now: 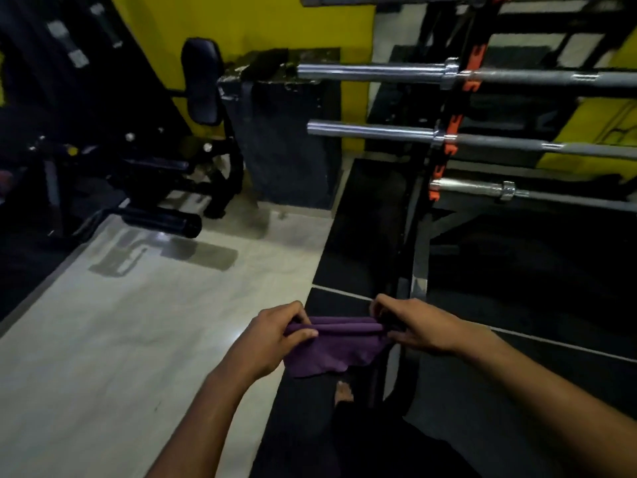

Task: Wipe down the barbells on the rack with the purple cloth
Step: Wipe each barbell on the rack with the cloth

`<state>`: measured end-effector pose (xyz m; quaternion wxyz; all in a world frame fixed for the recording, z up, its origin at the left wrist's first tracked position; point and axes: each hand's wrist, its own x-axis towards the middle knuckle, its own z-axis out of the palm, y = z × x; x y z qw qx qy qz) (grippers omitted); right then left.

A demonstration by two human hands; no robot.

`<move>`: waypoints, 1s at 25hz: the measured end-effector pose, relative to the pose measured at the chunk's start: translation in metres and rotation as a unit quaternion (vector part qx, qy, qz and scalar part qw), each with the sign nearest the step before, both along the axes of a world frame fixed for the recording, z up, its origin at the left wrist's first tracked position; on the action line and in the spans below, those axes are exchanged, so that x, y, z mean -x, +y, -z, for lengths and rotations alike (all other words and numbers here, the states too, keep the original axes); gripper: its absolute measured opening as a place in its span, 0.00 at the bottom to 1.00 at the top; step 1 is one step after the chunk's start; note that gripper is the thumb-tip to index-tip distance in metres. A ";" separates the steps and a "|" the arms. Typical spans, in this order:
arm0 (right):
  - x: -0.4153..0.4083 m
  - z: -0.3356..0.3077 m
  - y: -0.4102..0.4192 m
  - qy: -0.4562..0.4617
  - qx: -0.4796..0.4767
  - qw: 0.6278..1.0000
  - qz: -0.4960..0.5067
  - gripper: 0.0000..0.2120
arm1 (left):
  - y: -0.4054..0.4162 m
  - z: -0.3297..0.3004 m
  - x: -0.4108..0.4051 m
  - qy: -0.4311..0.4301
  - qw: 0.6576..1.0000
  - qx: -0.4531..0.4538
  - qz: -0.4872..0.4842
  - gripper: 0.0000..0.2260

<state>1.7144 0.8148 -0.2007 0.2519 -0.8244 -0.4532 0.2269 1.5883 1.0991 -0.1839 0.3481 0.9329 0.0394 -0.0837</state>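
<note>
Head view showed both hands holding the purple cloth (pixel 331 343) low and near, stretched between them with its folded top edge running left to right. The left hand (pixel 275 336) pinched the cloth's left end, the right hand (pixel 417 326) its right end, so each grip was clamped on fabric and the rest hung below. The barbells (pixel 372 129) lay far and to the right, stacked on the rack (pixel 451 132), their long axes also running left to right, roughly parallel to the cloth's edge. None touched the cloth. The right hand looked nearer the rack, the lowest bar (pixel 482 188) probably being the shortest reach.
</note>
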 end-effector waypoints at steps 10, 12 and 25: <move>-0.093 -0.002 0.024 0.158 -0.315 0.795 0.493 0.11 | 0.017 0.006 -0.224 -0.035 0.990 0.028 0.137 0.14; -0.108 -0.009 0.044 0.124 -0.301 0.784 0.529 0.10 | 0.013 0.011 -0.248 -0.016 0.983 0.034 0.179 0.11; -0.171 -0.062 0.087 0.299 -0.320 0.656 0.615 0.16 | -0.030 -0.016 -0.413 -0.017 0.868 0.135 0.477 0.16</move>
